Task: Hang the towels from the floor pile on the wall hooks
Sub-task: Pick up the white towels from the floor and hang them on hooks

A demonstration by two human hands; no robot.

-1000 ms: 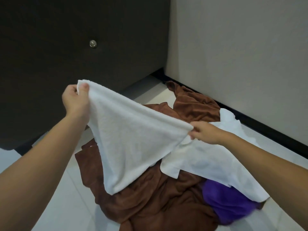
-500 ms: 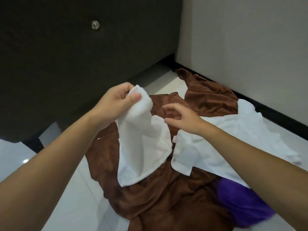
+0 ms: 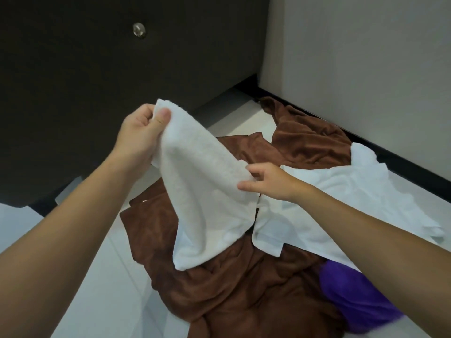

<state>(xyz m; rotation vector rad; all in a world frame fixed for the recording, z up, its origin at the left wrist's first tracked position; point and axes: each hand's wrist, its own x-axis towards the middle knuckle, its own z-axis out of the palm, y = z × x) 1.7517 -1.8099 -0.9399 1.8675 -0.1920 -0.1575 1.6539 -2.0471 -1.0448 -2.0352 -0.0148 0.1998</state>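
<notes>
Aloft, left hand (image 3: pixel 139 132) pinches white towel (image 3: pixel 207 191).

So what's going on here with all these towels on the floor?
A person is holding a small white towel up over the pile. The left hand grips its raised corner and the right hand pinches the opposite edge. On the floor beneath lie a brown towel, a second white towel and a purple towel. No wall hooks are in view.
</notes>
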